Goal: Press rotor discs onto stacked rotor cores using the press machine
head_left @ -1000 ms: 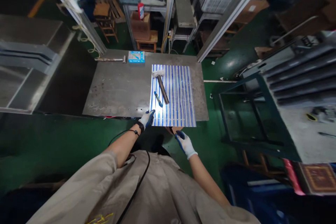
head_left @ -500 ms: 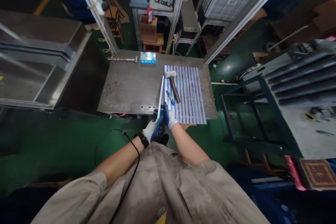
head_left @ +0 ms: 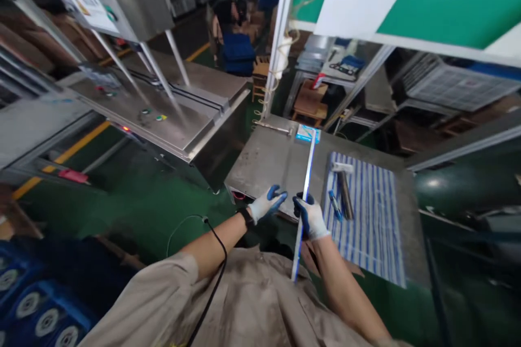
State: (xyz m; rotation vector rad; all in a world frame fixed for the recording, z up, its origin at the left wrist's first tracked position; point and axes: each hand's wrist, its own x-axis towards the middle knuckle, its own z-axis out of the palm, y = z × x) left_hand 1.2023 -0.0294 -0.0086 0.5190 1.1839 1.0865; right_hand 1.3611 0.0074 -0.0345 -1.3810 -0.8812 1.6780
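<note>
My right hand [head_left: 312, 217], in a white and blue glove, is closed around a long thin white and blue strip [head_left: 310, 168]. The strip's far end overlaps a light blue box [head_left: 307, 134] on the metal table. To the left, my left hand [head_left: 268, 201] is gloved too, its fingers apart with nothing in them, near the table's front edge. On the right, a striped sheet or row of strips [head_left: 374, 211] bears a mallet [head_left: 345, 195] and a blue marker-like tool [head_left: 335, 206].
The metal table [head_left: 264, 162] also bears a hammer [head_left: 279, 128] at its back edge. A steel machine bench [head_left: 171, 114] stands at the left, and an aluminium post [head_left: 280, 38] rises behind the table. A person [head_left: 228, 16] bends over farther back. A black cable [head_left: 215, 282] hangs by my left arm.
The view has turned left. My left hand has come off the strip and opened, moving left. My right hand now holds the strip alone, and the strip stretches over the table.
</note>
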